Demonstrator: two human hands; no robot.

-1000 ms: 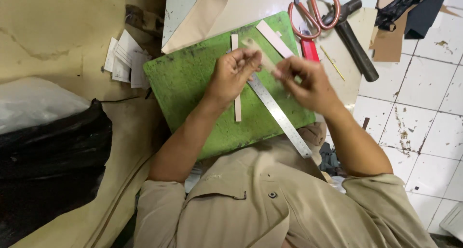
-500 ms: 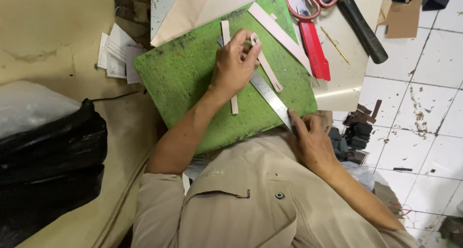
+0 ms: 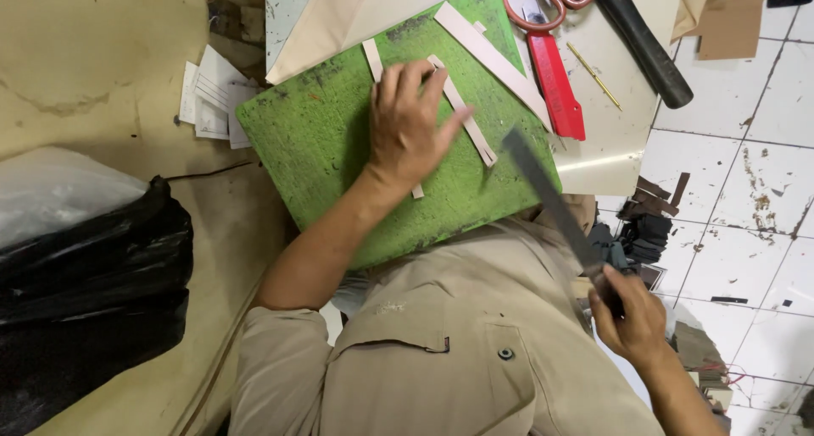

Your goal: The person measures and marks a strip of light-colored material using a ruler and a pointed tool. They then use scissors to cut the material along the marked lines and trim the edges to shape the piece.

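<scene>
I see a khaki button-up shirt (image 3: 475, 351) on the person — short sleeves, bare forearms, one small dark button — and both the left hand (image 3: 409, 127) and the right hand (image 3: 632, 322) ungloved, ringless.

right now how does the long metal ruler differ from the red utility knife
The long grey metal ruler is lifted, blurred and gripped at one end by the right hand; the red utility knife lies untouched on the pale sheet. The ruler is longer and narrower; the knife is shorter and broader. Both are straight and slant the same way.
</scene>
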